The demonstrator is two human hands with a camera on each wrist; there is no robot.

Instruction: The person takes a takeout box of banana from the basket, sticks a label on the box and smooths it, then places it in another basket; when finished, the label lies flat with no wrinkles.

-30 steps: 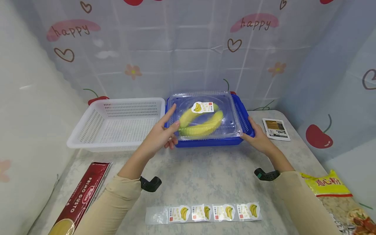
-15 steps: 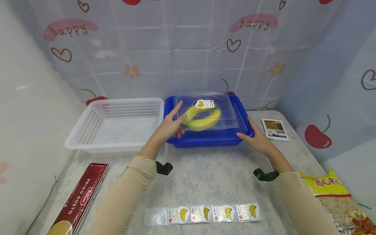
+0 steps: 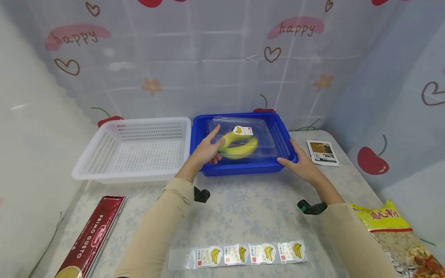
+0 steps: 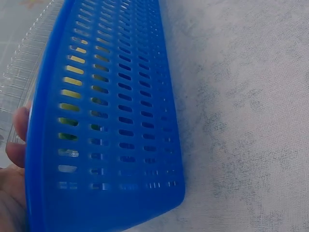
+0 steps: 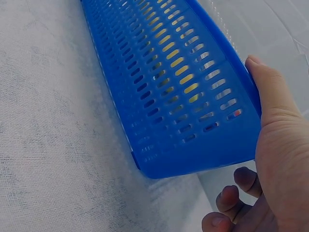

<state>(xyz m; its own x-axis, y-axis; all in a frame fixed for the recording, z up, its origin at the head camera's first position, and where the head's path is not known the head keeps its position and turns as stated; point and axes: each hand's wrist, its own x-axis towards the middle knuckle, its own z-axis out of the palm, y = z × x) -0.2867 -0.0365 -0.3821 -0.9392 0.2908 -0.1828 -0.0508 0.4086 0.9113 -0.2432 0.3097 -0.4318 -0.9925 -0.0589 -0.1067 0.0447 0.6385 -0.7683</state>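
A clear plastic clamshell box [image 3: 262, 135] lies tilted in the blue basket [image 3: 243, 169]. Yellow-green bananas [image 3: 240, 151] show through it, and a banana sticker [image 3: 242, 130] is on its lid. My left hand [image 3: 206, 150] holds the box by its left end, thumb and forefinger over the top. At the basket's front right corner, my right hand [image 3: 301, 164] grips the rim, thumb on the front edge and forefinger along the right side. In the right wrist view the thumb [image 5: 270, 87] lies on the rim, with curled fingertips below the corner.
A white slotted basket [image 3: 132, 175] stands against the blue one on the left. A strip of banana stickers [image 3: 240, 255] lies at the front. Around the table are a red spaghetti pack [image 3: 92, 235], a small white pouch [image 3: 322, 153] and a yellow-topped bag [image 3: 386, 222].
The box, earlier overlapping the blue basket's front edge, has moved back and down into the basket with my left hand, which shifted right. My right hand has stayed at the corner.
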